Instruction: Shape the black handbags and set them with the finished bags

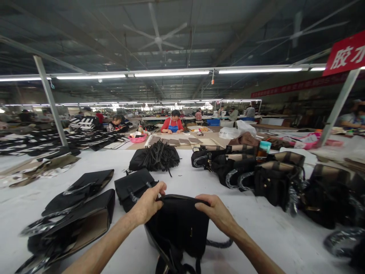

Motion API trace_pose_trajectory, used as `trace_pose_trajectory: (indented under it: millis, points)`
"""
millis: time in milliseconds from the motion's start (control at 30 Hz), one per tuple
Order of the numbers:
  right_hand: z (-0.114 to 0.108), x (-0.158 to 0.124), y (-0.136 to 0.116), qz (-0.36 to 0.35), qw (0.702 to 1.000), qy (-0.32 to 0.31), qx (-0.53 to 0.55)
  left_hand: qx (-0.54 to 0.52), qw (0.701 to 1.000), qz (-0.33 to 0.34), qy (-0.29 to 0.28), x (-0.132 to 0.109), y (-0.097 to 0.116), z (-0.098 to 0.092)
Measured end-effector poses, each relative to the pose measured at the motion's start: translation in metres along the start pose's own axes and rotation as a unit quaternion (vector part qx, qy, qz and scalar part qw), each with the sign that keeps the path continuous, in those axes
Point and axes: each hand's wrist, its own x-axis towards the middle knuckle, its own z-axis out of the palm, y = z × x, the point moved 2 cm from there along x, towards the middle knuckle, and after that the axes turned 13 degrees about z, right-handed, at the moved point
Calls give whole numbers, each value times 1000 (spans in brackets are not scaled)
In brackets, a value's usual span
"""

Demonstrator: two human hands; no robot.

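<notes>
though apart, left hand [148, 206] and right hand [217, 214], grip tight on black handbag [180, 226]

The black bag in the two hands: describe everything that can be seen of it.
The bag is black and matte, of a leather-like material, with a curved top edge and a small metal-looking fitting on its front. It stands roughly upright near the front of the white table. The left hand and the right hand grip its top edge, one toward each end. A dark strap trails from its right side onto the table. Its lower part runs out of the picture.
</notes>
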Motion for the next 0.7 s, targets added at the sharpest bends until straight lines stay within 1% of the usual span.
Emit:
trace_pose_trajectory:
  millis: [100,167,267,367,467,600,700]
  points:
    - [1,5,-8,-20,996,16,-85,-78,996,-6,-40,0,1,1]
    - [3,12,-16,-33,985,31,-164,-111,992,-18,-66,0,2,1]
    - [9,22,-28,-52,961,42,-270,-133,989,-28,-64,0,2,1]
    - [18,28,-40,-63,936,47,-342,-145,988,-25,-55,1,2,1]
    - [25,32,-48,-61,920,51,-383,-153,987,-25,-51,0,1,1]
    - [34,36,-53,-82,912,57,-397,-148,988,-32,-39,0,-1,3]
    - [41,39,-56,-101,906,67,-405,-140,990,-22,-23,0,-2,2]
